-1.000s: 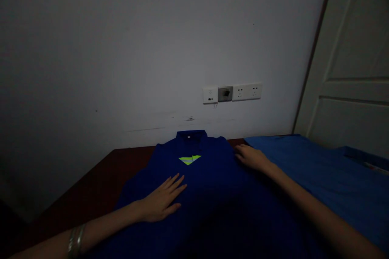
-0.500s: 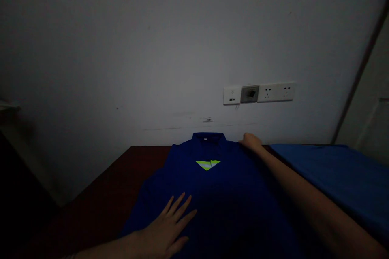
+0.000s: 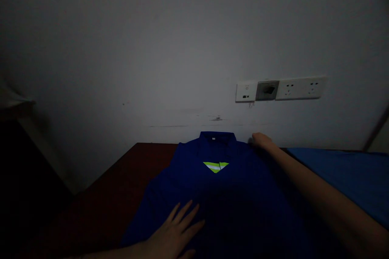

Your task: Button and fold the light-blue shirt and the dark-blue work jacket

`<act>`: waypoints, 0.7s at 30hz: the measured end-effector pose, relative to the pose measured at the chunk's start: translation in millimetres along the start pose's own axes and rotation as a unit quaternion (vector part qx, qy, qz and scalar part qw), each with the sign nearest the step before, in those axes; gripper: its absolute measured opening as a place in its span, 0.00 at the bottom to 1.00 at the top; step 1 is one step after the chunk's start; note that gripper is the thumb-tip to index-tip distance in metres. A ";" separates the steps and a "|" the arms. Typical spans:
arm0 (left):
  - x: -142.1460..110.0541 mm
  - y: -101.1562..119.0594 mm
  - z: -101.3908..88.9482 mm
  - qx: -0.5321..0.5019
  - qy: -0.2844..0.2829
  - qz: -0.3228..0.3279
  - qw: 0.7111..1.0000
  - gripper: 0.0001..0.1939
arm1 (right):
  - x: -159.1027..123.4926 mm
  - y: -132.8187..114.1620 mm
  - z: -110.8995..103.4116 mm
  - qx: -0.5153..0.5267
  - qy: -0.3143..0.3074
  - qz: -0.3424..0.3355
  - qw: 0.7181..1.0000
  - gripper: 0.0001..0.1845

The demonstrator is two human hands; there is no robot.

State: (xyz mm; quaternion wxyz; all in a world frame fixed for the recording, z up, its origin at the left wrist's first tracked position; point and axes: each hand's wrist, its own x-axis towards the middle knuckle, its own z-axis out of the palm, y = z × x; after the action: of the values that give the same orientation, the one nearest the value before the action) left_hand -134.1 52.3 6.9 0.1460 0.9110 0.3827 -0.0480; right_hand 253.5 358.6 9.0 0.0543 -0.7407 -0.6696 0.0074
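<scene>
A dark blue collared shirt (image 3: 188, 170) lies spread out on the dark red-brown table, its collar toward the wall. Across its chest shows a yellow-green and silver triangle (image 3: 215, 166). My left hand (image 3: 174, 232) rests on the lower left of the shirt, fingers spread and palm down. At the shirt's far right shoulder, my right hand (image 3: 261, 141) is closed with its fingers curled on the cloth; the fingertips are partly hidden. The lower part of the shirt is lost in shadow.
Bare table surface (image 3: 136, 166) shows left of the shirt. A lighter blue cloth (image 3: 337, 174) lies to the right beyond my forearm. Behind the table stands a grey-white wall with a row of sockets (image 3: 299, 88). A dark piece of furniture (image 3: 27, 170) is at the left.
The view has turned slightly left, so the shirt, hands and sockets sit further right in the picture. Both hands keep about the same places on the shirt.
</scene>
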 end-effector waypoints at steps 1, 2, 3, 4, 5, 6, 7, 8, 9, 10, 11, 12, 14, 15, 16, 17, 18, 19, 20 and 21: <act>-0.1 -0.1 0.1 0.001 -0.002 -0.001 1.000 0.34 | 1.1 2.9 0.2 0.006 0.008 0.010 1.000 0.17; -0.2 -0.1 -0.2 0.002 -0.004 -0.001 1.000 0.33 | 1.8 5.8 0.6 0.012 0.017 0.021 1.000 0.18; -0.3 0.0 -0.6 0.003 -0.005 -0.001 1.000 0.33 | 2.1 8.7 1.5 0.018 0.026 0.032 0.999 0.19; -0.4 -0.2 -0.9 0.004 -0.004 -0.002 1.000 0.32 | 2.0 11.3 3.0 0.025 0.034 0.041 0.998 0.20; -0.3 -0.7 -0.9 0.004 -0.003 -0.003 1.000 0.32 | 1.6 13.5 5.0 0.031 0.041 0.050 0.997 0.20; 0.0 -1.7 -0.2 0.003 -0.001 -0.003 1.000 0.32 | 1.1 15.3 7.7 0.037 0.046 0.057 0.997 0.20; 0.4 -3.2 1.4 0.000 0.001 -0.003 1.000 0.32 | 0.7 16.8 10.7 0.044 0.050 0.064 0.996 0.20; 1.0 -5.1 3.8 -0.005 0.001 -0.001 1.000 0.32 | 0.4 18.1 13.8 0.050 0.054 0.069 0.995 0.21; 1.5 -7.4 7.0 -0.011 0.001 0.001 1.000 0.32 | 0.4 19.5 16.7 0.056 0.057 0.075 0.994 0.21; 2.0 -9.8 10.6 -0.018 -0.001 0.005 1.000 0.32 | 0.7 21.2 19.1 0.062 0.059 0.079 0.993 0.21; 2.5 -12.4 13.9 -0.026 -0.001 0.011 1.000 0.32 | 1.1 23.5 20.9 0.068 0.060 0.083 0.992 0.21; 3.0 -15.3 16.4 -0.037 0.005 0.017 0.999 0.32 | 1.8 26.5 21.8 0.075 0.060 0.083 0.992 0.22; 5.7 -23.5 16.1 -0.068 0.052 0.013 0.996 0.27 | 3.3 33.9 21.4 0.092 0.055 0.072 0.992 0.23; 8.8 -30.1 12.2 -0.085 0.093 0.003 0.992 0.23 | 3.9 38.0 20.5 0.101 0.050 0.062 0.992 0.24; 13.5 -39.4 5.6 -0.102 0.145 -0.017 0.984 0.19 | 4.5 42.0 19.3 0.109 0.043 0.050 0.992 0.24; 20.3 -52.0 -3.5 -0.114 0.199 -0.036 0.973 0.17 | 5.0 45.5 18.2 0.116 0.035 0.039 0.992 0.25; 29.2 -67.8 -14.6 -0.120 0.235 -0.052 0.963 0.15 | 5.4 48.3 17.4 0.122 0.025 0.028 0.992 0.25; 39.9 -86.7 -27.1 -0.119 0.275 -0.072 0.951 0.14 | 5.6 50.2 17.2 0.127 0.016 0.019 0.992 0.25; 51.9 -107.7 -40.1 -0.121 0.311 -0.099 0.937 0.13 | 5.8 51.1 17.6 0.132 0.007 0.012 0.991 0.24; 64.7 -129.7 -52.9 -0.132 0.334 -0.135 0.924 0.12 | 5.8 51.0 18.7 0.137 0.000 0.006 0.991 0.24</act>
State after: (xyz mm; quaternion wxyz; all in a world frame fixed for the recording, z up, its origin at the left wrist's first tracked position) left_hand -182.2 198.7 14.7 0.1212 0.7865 0.5313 0.2907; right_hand 303.1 360.8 -13.8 0.1554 -0.7302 -0.6578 0.0997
